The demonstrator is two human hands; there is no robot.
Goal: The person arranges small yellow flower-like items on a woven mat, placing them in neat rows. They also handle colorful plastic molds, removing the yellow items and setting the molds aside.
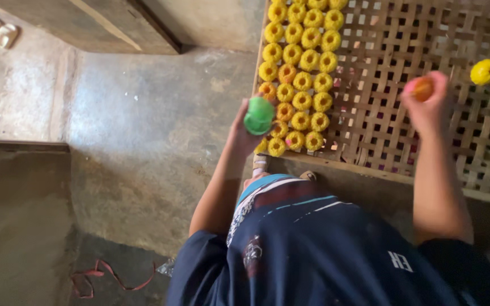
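The left hand (pixel 244 131) grips a green cup (pixel 258 115) at the near-left corner of the yellow rings (pixel 299 73) on the lattice tray (pixel 426 141). The right hand (pixel 426 105) pinches an orange piece (pixel 423 88) (blurred, perhaps another ring) above bare lattice, well right of the rows.

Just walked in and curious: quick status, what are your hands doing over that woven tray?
Left hand gripping green cup. Right hand holding orange piece above woven tray. Yellow rings in rows at tray's left; one yellow piece apart. Nothing in the way.
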